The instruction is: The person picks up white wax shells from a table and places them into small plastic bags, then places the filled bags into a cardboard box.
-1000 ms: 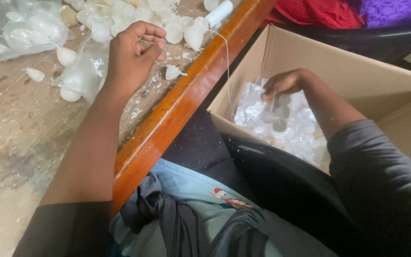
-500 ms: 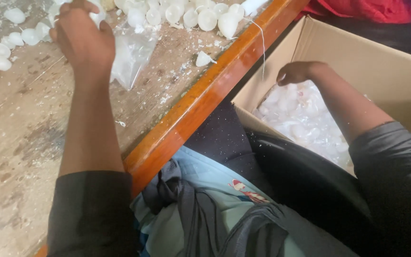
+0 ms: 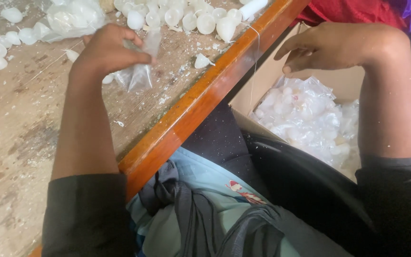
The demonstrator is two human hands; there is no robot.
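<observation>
On the wooden table point(image 3: 20, 119), the left hand point(image 3: 108, 50) pinches a clear plastic bag point(image 3: 139, 76). Right of the table, the right hand point(image 3: 334, 45) hovers empty over the cardboard box point(image 3: 262, 76) (packed with bagged white pieces).

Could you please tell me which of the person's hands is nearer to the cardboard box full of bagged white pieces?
The right. The right hand hangs just above the cardboard box, over its bagged white pieces. The left hand is off over the wooden table, pinching a small clear bag.
</observation>
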